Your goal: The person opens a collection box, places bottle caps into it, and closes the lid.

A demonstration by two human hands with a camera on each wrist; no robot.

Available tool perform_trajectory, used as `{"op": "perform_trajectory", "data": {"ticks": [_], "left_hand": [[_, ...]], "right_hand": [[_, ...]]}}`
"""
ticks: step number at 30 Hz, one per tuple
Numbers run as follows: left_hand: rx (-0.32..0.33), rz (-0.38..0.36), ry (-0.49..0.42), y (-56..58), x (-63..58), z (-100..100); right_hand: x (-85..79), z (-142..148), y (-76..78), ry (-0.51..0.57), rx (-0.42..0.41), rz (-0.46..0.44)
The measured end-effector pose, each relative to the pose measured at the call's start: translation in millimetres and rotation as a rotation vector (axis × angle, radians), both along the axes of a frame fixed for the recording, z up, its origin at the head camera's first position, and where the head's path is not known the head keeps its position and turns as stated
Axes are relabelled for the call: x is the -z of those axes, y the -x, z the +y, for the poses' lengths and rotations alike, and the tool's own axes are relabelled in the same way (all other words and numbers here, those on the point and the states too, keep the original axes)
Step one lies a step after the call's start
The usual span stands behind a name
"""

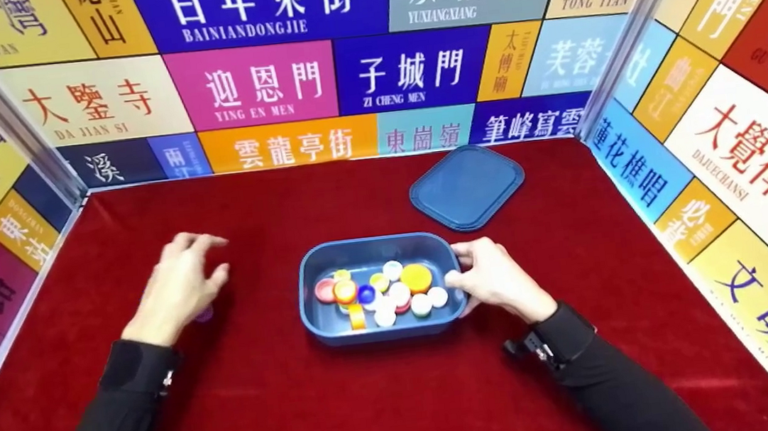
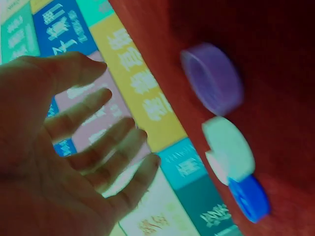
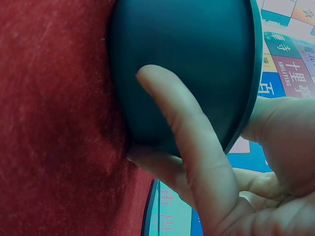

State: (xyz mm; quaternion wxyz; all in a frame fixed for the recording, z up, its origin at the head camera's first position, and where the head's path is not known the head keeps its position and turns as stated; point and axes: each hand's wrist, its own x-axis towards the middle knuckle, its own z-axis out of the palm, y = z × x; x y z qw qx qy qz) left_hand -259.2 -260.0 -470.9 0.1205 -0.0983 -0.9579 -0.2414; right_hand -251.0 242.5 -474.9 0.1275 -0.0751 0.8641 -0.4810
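A blue plastic box stands on the red cloth, holding several bottle caps in orange, white, yellow, pink and blue. My right hand grips the box's right end at the rim; in the right wrist view a finger lies along its outer wall. Left of the box, my left hand hovers with fingers spread and nothing in them. Close to it are a purple cap, a pale cap and a blue cap. The hand hides most of these in the head view.
A flat blue lid lies on the cloth behind the box, to the right. Panels with coloured street-name signs close off the back and both sides. Metal posts stand at the back corners.
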Motion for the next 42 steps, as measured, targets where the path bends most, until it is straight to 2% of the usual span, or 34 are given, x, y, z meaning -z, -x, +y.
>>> {"op": "perform_trajectory", "data": {"ticks": [6, 9, 13, 22, 32, 38, 42], "left_hand": [[-0.125, -0.121, 0.005, 10.5, 11.2, -28.1], [-0.152, -0.186, 0.037, 14.1, 14.8, -38.7], [-0.161, -0.223, 0.069, 16.3, 17.1, -48.1], [-0.103, -0.16, 0.041, 19.9, 17.2, -54.4], [-0.099, -0.12, 0.024, 21.9, 19.1, -56.2], [-0.072, -0.086, 0.011, 20.2, 20.1, -50.2], [-0.052, -0.055, 0.001, 18.9, 16.5, -42.2]], "right_hand": [[-0.1, 0.4, 0.1, 0.012, 0.0, -0.009], [-0.1, 0.3, -0.2, 0.016, -0.001, -0.009], [-0.4, -0.4, -0.3, 0.024, -0.002, -0.01], [-0.9, 0.0, -0.6, 0.022, 0.0, -0.009], [0.0, 0.2, -1.0, -0.002, -0.001, -0.012], [0.2, -0.4, -0.6, 0.006, -0.003, -0.009], [-1.0, -0.4, -0.2, 0.018, -0.001, -0.008]]}}
